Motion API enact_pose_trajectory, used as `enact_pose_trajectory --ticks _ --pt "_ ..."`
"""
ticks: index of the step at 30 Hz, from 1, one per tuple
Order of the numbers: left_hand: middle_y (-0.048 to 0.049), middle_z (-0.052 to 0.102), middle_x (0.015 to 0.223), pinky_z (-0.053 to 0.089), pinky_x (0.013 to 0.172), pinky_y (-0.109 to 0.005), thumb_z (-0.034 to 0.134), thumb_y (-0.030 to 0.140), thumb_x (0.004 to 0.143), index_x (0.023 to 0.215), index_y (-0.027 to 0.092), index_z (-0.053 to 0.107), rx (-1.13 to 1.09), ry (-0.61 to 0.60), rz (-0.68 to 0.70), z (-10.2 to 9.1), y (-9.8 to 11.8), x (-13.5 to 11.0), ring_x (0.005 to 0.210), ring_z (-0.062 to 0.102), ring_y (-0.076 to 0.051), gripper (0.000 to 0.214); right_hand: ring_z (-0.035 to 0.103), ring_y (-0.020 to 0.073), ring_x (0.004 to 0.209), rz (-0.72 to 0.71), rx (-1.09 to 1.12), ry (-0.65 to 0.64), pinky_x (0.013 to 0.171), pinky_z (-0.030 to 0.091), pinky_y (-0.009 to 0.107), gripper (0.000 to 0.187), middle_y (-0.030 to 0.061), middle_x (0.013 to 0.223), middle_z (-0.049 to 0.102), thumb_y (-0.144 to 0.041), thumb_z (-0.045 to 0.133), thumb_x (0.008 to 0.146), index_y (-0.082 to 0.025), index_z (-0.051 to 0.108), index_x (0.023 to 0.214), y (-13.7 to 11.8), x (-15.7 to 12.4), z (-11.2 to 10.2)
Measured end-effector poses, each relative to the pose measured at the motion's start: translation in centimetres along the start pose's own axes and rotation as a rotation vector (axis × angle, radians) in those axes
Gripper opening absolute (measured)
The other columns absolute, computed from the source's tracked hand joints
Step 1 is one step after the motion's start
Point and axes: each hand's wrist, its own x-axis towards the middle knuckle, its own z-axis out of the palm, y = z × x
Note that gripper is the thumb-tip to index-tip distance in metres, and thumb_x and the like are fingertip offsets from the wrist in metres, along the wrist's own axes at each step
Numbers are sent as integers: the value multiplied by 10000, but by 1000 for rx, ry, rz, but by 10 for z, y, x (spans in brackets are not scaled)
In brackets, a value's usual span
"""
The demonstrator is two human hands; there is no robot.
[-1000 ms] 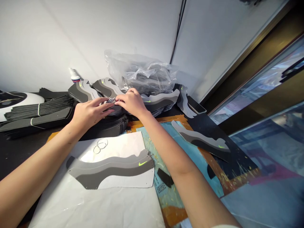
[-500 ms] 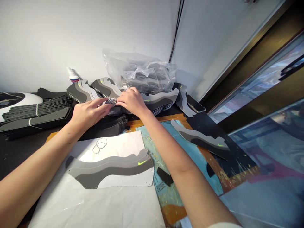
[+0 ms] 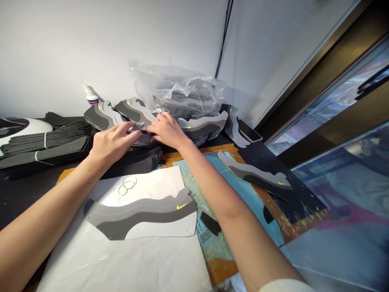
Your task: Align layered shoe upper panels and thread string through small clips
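My left hand (image 3: 112, 142) and my right hand (image 3: 165, 130) meet at the back of the bench over a stack of grey wavy shoe panels (image 3: 200, 123). Both pinch the edge of a thin grey panel piece (image 3: 138, 127) lifted off that stack. The fingers of both hands are closed round it. Nearer to me, a small pile of grey panels with a lime swoosh (image 3: 142, 213) lies on white paper (image 3: 121, 259). A single grey panel (image 3: 255, 176) lies to the right on the blue mat (image 3: 219, 194).
A clear plastic bag of panels (image 3: 179, 91) stands against the wall. Banded bundles of dark pieces (image 3: 45, 148) lie at the left. Rubber bands (image 3: 127, 184) rest on the paper. A white bottle (image 3: 90, 95) and a phone (image 3: 249, 132) sit at the back.
Both hands stay at the stack; the pinched panel edge has lifted slightly and shifted a little to the left. The view has drifted slightly.
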Motion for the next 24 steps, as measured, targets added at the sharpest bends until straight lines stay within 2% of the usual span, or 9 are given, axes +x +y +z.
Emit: enact_pose_trajectory --ticks 3,6,10,15,19,24 --pt "-10 725 1263 382 547 -274 401 410 1060 1218 365 725 -34 -14 7 4 -1 0 938 700 -180 364 552 248 1097 29 29 -8 1093 360 444 190 75 964 690 -285 560 1027 -186 721 1035 -1 2 -2" --pt "-15 712 1266 415 593 -283 433 518 1033 1254 360 713 -99 -24 -3 6 -2 -1 959 692 -196 390 570 242 1052 68 42 15 1109 336 448 275 93 941 689 -296 485 1057 -177 731 1028 -1 4 -3" --pt "-10 724 1272 394 569 -281 432 402 1063 1262 362 700 -38 10 29 4 -2 -2 887 693 -172 335 573 239 1015 89 40 40 1116 325 470 214 89 942 686 -322 550 1030 -190 716 1056 -1 5 -2" --pt "-39 709 1308 382 559 -274 386 279 1072 1241 280 668 28 -11 28 0 0 -2 910 676 -178 329 552 271 1119 29 21 20 1138 319 477 126 83 1007 695 -256 658 955 -198 682 1065 -4 2 2" --pt "-40 689 1330 332 544 -267 343 235 1070 1134 287 690 49 -33 24 -2 1 -1 985 664 -188 357 537 285 1168 26 10 -16 1137 328 466 115 79 1045 711 -245 649 955 -197 684 1053 -8 3 5" --pt "-39 703 1315 338 551 -275 356 244 1067 1136 293 707 7 -35 22 -4 2 1 996 667 -188 361 549 278 1136 50 12 -10 1128 332 466 113 72 999 720 -203 601 975 -192 712 996 -7 4 6"
